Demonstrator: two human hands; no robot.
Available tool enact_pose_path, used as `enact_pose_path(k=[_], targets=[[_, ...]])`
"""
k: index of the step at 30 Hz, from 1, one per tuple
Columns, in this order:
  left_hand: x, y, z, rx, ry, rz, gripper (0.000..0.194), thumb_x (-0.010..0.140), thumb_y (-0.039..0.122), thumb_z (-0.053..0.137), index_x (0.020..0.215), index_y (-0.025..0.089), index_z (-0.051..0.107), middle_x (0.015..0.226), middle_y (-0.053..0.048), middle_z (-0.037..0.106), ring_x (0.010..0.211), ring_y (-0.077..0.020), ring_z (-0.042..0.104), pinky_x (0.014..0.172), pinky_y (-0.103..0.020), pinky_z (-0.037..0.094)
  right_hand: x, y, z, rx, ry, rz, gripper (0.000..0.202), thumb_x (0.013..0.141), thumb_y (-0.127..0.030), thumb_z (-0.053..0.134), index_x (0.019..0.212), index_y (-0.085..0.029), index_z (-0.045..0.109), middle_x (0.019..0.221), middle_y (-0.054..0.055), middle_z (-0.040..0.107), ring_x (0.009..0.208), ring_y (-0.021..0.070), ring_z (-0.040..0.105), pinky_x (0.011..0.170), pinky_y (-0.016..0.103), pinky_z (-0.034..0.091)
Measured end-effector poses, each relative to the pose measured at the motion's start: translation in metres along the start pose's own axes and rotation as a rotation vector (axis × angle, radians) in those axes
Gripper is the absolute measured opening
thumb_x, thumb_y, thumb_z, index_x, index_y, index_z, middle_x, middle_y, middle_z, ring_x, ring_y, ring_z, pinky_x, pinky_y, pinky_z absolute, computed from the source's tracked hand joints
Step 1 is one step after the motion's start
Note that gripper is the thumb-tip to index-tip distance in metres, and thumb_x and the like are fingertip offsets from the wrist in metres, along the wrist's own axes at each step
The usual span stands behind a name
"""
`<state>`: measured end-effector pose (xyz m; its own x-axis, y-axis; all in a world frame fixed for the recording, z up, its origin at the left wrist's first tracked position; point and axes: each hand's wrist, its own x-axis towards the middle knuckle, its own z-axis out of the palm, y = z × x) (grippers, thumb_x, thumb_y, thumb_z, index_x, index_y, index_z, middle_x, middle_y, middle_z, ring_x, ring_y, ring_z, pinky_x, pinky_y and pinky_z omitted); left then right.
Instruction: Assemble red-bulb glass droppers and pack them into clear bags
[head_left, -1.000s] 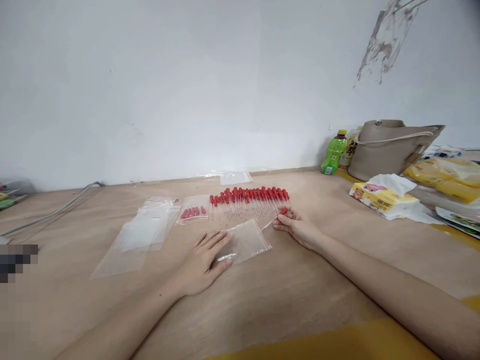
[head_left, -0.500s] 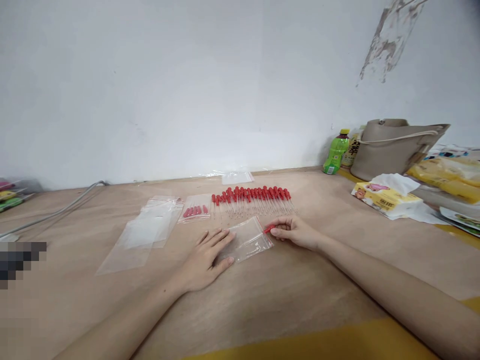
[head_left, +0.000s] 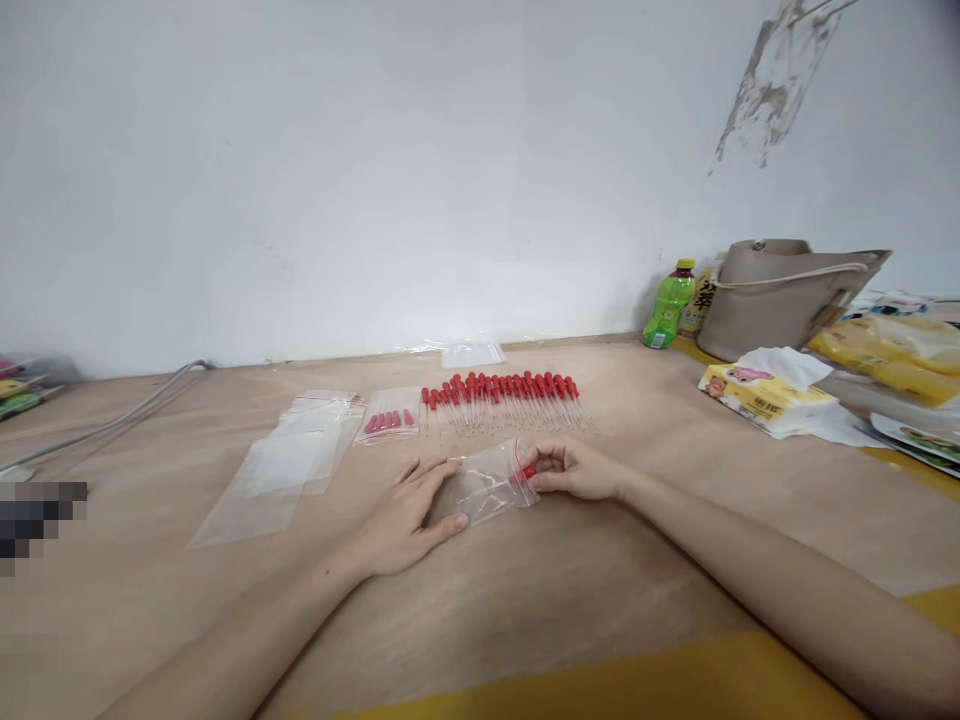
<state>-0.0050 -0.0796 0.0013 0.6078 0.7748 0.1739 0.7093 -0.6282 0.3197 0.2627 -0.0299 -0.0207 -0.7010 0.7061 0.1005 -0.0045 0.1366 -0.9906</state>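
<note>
My left hand [head_left: 412, 518] lies flat with fingers spread on the left end of a clear zip bag [head_left: 484, 495], pressing it to the table. At the bag's right end, my right hand [head_left: 574, 470] pinches a red dropper bulb [head_left: 527, 473] in the bag's mouth. Whether more than one bulb is in the fingers is hidden. Beyond the hands lies a row of glass droppers with red bulbs [head_left: 517, 390]. Left of that row is another zip bag [head_left: 367, 436] with several red bulbs inside.
Overlapping clear bags [head_left: 281, 470] lie to the left, and another bag [head_left: 472, 355] is by the wall. On the right are a tissue pack [head_left: 765, 395], a green bottle [head_left: 670, 305] and a grey-beige bag [head_left: 757, 300]. A grey cable [head_left: 142, 405] runs along the left.
My right hand has moved slightly left and down, bringing the red bulb from the bag's edge into its mouth. My left hand stays on the bag.
</note>
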Motion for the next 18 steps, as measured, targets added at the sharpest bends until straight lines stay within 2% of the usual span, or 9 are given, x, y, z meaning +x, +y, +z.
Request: enact_pose_path(k=[3,7,9,13,16,18], targets=[[-0.001,-0.002,-0.003,-0.032,-0.012,0.030,0.038,0.085,0.042,0.041,0.118,0.024,0.044,0.132,-0.005,0.041,0.124,-0.0215,0.032,0.104,-0.046,0.021,-0.003,-0.006,-0.007,-0.213,-0.030,-0.050,0.029,0.071,-0.036,0.062,0.091,-0.015,0.064,0.086,0.004,0.061,0.075,0.0115,0.056,0.069,0.025,0.044],[-0.001,-0.005,-0.004,-0.017,0.020,0.069,0.037,0.083,0.041,0.046,0.115,0.023,0.050,0.138,-0.005,0.031,0.128,-0.0234,0.024,0.104,-0.046,0.021,-0.007,-0.016,-0.011,-0.478,-0.099,-0.141,0.031,0.078,-0.041,0.053,0.089,-0.016,0.067,0.085,0.004,0.058,0.081,0.0130,0.052,0.076,0.026,0.040],[0.000,-0.005,-0.003,-0.026,0.028,0.100,0.037,0.083,0.039,0.047,0.116,0.023,0.050,0.136,-0.005,0.036,0.126,-0.0229,0.028,0.105,-0.046,0.019,-0.007,-0.014,-0.009,-0.459,-0.058,-0.108,0.033,0.078,-0.043,0.053,0.091,-0.015,0.065,0.081,0.004,0.058,0.077,0.0125,0.052,0.072,0.025,0.041],[0.000,-0.004,-0.002,-0.070,0.005,0.121,0.036,0.084,0.036,0.045,0.119,0.026,0.048,0.121,-0.003,0.053,0.115,-0.0187,0.044,0.105,-0.044,0.021,-0.005,-0.005,-0.003,-0.299,0.189,-0.006,0.034,0.069,-0.045,0.061,0.082,-0.013,0.059,0.062,-0.002,0.052,0.056,0.0081,0.046,0.053,0.020,0.037],[0.000,-0.003,-0.001,-0.071,-0.002,0.105,0.035,0.084,0.036,0.045,0.118,0.027,0.049,0.121,-0.002,0.053,0.115,-0.0186,0.045,0.104,-0.043,0.023,-0.005,-0.008,0.003,-0.297,0.210,0.029,0.037,0.073,-0.050,0.054,0.069,-0.014,0.057,0.054,-0.004,0.047,0.048,0.0061,0.040,0.047,0.019,0.033],[0.000,-0.003,-0.002,-0.068,-0.004,0.101,0.035,0.085,0.036,0.045,0.119,0.027,0.049,0.122,-0.002,0.052,0.116,-0.0190,0.044,0.104,-0.043,0.023,-0.007,-0.013,0.009,-0.258,0.193,0.047,0.037,0.072,-0.051,0.055,0.067,-0.014,0.057,0.054,-0.004,0.049,0.048,0.0064,0.042,0.048,0.020,0.035]])
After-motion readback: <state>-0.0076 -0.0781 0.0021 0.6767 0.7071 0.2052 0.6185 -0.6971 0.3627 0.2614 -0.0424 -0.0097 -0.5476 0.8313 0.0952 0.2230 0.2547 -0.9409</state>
